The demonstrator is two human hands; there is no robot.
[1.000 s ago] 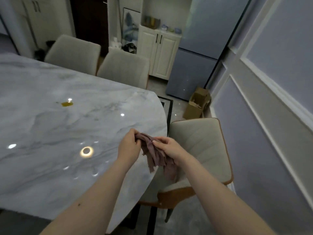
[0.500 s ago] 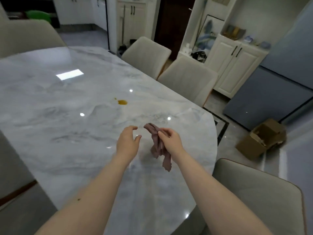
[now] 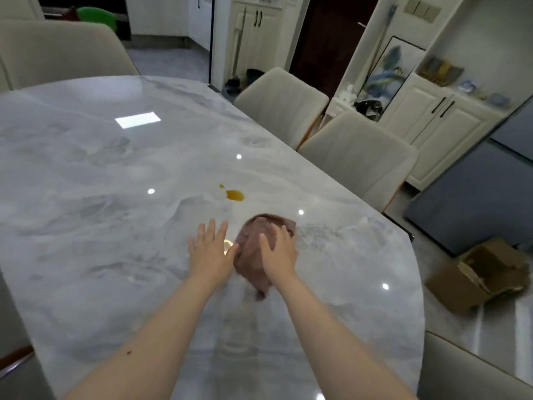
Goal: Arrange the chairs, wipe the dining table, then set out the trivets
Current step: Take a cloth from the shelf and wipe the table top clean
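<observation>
A mauve cloth [image 3: 253, 249] lies spread on the grey marble dining table [image 3: 115, 197]. My right hand [image 3: 278, 252] presses flat on the cloth with straight fingers. My left hand [image 3: 212, 249] rests flat beside it, fingers spread, its thumb at the cloth's left edge. A small yellow-orange spill [image 3: 235, 195] sits on the table just beyond the cloth. Beige chairs stand around the table: two at the far right side [image 3: 281, 102] [image 3: 357, 157], one at the far left [image 3: 57, 50], one at the near right corner [image 3: 473, 373]. No trivets are in view.
An open cardboard box [image 3: 478, 275] lies on the floor right of the table. White cabinets [image 3: 438, 125] and a grey-blue refrigerator [image 3: 484, 192] line the right wall. A dark doorway [image 3: 326, 39] is behind the chairs.
The cloth went from bunched and hanging in my right hand to spread on the table. Both hands opened and came down flat, closer to the spill. The view turned left.
</observation>
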